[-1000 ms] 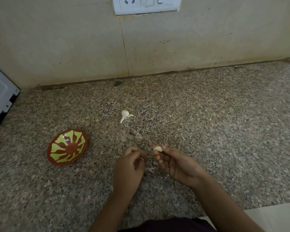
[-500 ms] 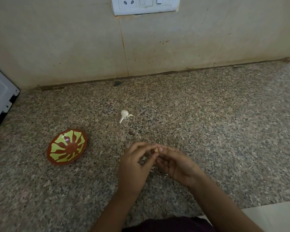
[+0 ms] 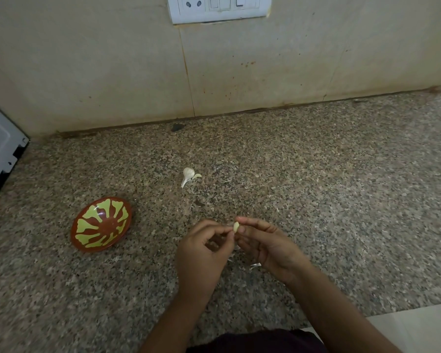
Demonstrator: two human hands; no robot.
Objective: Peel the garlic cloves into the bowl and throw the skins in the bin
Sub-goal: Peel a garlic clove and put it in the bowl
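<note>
My right hand (image 3: pixel 267 244) pinches a small pale garlic clove (image 3: pixel 236 227) between thumb and fingertips above the granite counter (image 3: pixel 329 200). My left hand (image 3: pixel 201 253) is beside it, its curled fingertips touching the lower end of the same clove. A red bowl with a yellow-green pattern (image 3: pixel 102 224) sits on the counter to the left of my hands; I see nothing in it. The rest of the garlic bulb with its stem (image 3: pixel 188 174) lies further back, near the middle. Thin bits of skin (image 3: pixel 255 265) lie on the counter under my hands.
A tiled wall with a white switch plate (image 3: pixel 219 7) stands behind the counter. The corner of a white appliance (image 3: pixel 0 154) shows at the left edge. The counter's front edge and a pale floor (image 3: pixel 418 329) are at the lower right. No bin is in view.
A second ago my hands were apart, the right one holding the clove alone. The left hand has come up to the clove and now works at it with its fingertips.
</note>
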